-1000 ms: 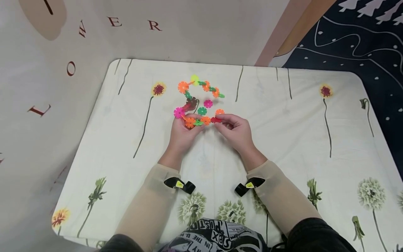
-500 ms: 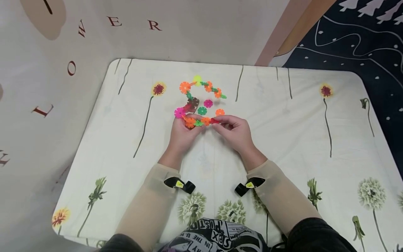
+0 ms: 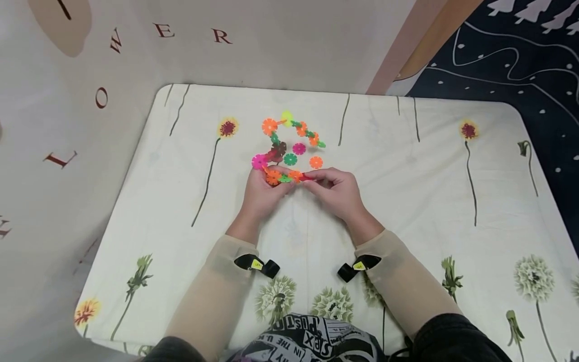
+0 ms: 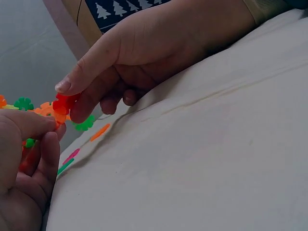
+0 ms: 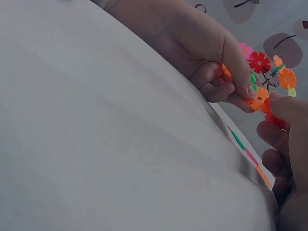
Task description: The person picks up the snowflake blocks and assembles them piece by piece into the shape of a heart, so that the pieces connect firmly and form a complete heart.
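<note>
A curved chain of interlocking plastic snowflake discs (image 3: 273, 177) in orange, green, pink, red, brown and yellow arches up from my left hand (image 3: 261, 200). That hand pinches the chain near its end, by an orange disc (image 5: 260, 99). My right hand (image 3: 338, 192) pinches a red snowflake disc (image 4: 65, 102) between thumb and forefinger. In both wrist views the red disc is right at the edge of the orange one, crosswise to it. The chain's far end, a green disc (image 3: 321, 144), hangs free above the table. My fingers partly hide the red disc.
Three loose discs lie flat on the table just beyond my hands: pink (image 3: 299, 149), green (image 3: 290, 159) and orange (image 3: 316, 162). The flower-print tablecloth (image 3: 420, 201) covers the table. A pale wall (image 3: 289, 55) rises behind its back edge.
The right hand has moved slightly left, bringing the red disc against the chain's end disc. The chain's raised part has swung a little right and toward me. The loose discs have stayed put.
</note>
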Available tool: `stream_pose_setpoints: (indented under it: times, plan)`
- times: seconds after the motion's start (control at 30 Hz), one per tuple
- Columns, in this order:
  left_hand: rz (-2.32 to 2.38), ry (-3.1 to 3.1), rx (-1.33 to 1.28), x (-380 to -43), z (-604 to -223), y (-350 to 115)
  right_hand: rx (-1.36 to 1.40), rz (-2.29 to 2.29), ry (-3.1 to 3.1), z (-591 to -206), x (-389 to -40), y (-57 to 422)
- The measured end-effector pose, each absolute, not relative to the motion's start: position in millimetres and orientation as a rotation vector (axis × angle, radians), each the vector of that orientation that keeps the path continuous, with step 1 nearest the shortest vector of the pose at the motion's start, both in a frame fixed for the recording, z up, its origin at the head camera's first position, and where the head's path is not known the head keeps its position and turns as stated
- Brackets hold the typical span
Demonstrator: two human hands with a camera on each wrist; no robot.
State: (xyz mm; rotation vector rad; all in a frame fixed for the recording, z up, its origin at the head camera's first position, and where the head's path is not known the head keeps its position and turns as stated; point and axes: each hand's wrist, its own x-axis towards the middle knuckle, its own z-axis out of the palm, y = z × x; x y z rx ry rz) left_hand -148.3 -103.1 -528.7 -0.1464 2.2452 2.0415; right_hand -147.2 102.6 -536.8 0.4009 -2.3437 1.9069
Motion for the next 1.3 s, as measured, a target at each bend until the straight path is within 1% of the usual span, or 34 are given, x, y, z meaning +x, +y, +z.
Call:
stream_pose_setpoints:
  times: [0.47,0.6,0.77,1.07,1.2,1.3]
  plan:
    - [2.078,2.242,-0.16,-148.9,-530.5,-102.3,0.437,1.86,-2.334,-540.6,-147.8,99.2]
    - [2.099,2.243,-0.164,-148.8,-530.1,-101.4,0.368,1.682,-2.355,-538.6,-148.5,99.8]
    - [2.148,2.255,-0.093,-148.2,-531.0,-101.0,0.318,1.396,-2.421,-539.8,-153.2,102.4]
    - [2.247,2.19,-0.05,-148.5,-531.2,-100.8,0.352,1.037,-2.827,-537.2,-154.0,103.3]
    - [2.281,2.148,-0.059,-148.8,-531.7,-100.9,0.378,0.965,-2.854,-536.1,-152.8,102.1]
    - [2.258,2.175,-0.067,-148.5,-532.0,-101.5,0.364,0.991,-2.827,-535.5,-152.8,100.8]
